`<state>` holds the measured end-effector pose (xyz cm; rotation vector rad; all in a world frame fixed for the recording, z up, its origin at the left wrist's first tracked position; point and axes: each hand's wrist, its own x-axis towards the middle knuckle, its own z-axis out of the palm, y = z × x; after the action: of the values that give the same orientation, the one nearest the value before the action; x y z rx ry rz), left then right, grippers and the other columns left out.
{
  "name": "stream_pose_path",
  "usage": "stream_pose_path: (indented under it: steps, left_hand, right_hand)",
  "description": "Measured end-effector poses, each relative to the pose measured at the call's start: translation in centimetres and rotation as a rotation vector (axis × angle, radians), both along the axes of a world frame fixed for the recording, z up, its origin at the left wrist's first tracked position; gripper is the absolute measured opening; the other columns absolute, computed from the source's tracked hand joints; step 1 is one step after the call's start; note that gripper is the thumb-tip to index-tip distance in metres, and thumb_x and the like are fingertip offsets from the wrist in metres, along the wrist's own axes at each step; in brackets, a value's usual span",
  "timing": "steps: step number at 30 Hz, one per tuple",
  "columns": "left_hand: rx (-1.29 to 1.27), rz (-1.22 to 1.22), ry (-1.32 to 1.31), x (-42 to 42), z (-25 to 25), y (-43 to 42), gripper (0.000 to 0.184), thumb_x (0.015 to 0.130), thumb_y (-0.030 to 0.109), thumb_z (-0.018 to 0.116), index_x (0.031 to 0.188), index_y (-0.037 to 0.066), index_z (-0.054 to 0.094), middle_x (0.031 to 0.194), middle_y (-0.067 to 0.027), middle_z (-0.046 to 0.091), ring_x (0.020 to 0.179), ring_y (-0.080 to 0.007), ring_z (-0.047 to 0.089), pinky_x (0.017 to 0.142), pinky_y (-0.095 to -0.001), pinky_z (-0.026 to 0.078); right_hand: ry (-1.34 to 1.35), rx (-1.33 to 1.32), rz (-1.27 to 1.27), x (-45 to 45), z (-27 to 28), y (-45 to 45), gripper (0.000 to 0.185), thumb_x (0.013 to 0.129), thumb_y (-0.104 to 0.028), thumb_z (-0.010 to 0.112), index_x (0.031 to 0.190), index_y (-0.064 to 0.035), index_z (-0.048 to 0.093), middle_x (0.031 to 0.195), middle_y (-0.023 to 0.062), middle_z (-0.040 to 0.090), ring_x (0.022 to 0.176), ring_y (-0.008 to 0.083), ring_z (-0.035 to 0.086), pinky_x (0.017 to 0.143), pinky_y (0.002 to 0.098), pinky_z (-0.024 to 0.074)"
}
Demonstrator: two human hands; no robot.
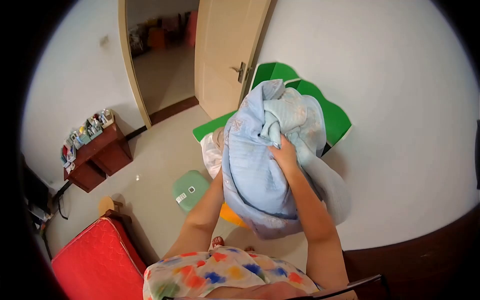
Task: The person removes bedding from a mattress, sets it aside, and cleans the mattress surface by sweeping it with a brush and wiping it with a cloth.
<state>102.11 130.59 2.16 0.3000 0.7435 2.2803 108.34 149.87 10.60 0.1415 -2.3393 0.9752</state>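
The right hand is clutching the blue quilt, whose loose folds could be dragging it free, its bulk hiding whether the left hand is gripping.

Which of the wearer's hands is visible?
The right hand, grasping the folds of the light-blue quilt. The left hand is hidden by the quilt; only the left forearm shows.
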Motion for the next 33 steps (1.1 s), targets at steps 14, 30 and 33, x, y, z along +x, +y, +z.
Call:
stream_pose_path:
  steps: [14, 30, 33]
  left_hand:
    - [-0.855, 0.557, 0.150, -8.6, -10.6, -0.3, 0.102, 0.059, 0.035, 0.080, 0.131, -0.006, 0.020, 0.128, -0.0236, 0.038, 0.119, -0.0312, 0.039, 0.098, -0.0341, 0.033]
    - [-1.091, 0.759, 0.150, -6.5, -9.8, -0.6, 0.117, 0.055, 0.045, 0.080, 0.133, -0.009, 0.011, 0.131, -0.0265, 0.034, 0.120, -0.0314, 0.039, 0.098, -0.0347, 0.034]
    - [-1.011, 0.763, 0.179, -5.9, -10.1, -1.1, 0.116, 0.058, 0.043, 0.078, 0.135, -0.007, 0.007, 0.133, -0.0255, 0.031, 0.121, -0.0302, 0.038, 0.098, -0.0344, 0.033]
  right_hand:
    - [-0.164, 0.303, -0.175, -13.0, -10.6, 1.4, 0.047, 0.073, -0.021, 0.059, 0.117, -0.0110, 0.048, 0.100, 0.0200, 0.056, 0.093, 0.0390, 0.052, 0.082, 0.0459, 0.0420]
    - [-0.157, 0.253, -0.246, -11.8, -11.6, 1.4, 0.075, 0.067, -0.027, 0.067, 0.130, -0.0073, 0.030, 0.116, 0.0197, 0.043, 0.101, 0.0393, 0.047, 0.085, 0.0439, 0.0416]
    - [-0.223, 0.184, -0.260, -9.9, -10.1, 2.1, 0.082, 0.067, -0.034, 0.067, 0.133, -0.0071, 0.026, 0.127, 0.0194, 0.035, 0.112, 0.0390, 0.039, 0.092, 0.0471, 0.0351]
